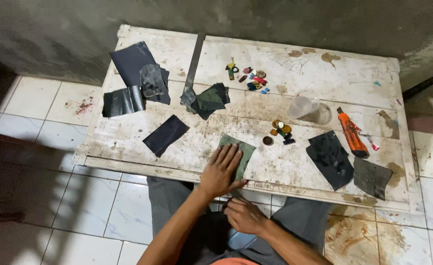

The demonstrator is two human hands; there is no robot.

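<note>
I press my left hand [220,170] with fingers spread flat on the greenish sandpaper sheet [239,153] at the table's [128,142] near edge, pinning it down, while my right hand [245,216], fingers curled below that edge, hides whatever it holds.

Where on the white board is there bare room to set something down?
The board's far right corner, beyond the plastic cup and orange utility knife, is bare. So is the near-left strip between the dark sandpaper strip and the left hand. The far-left sheets and small coloured pieces are crowded.
</note>
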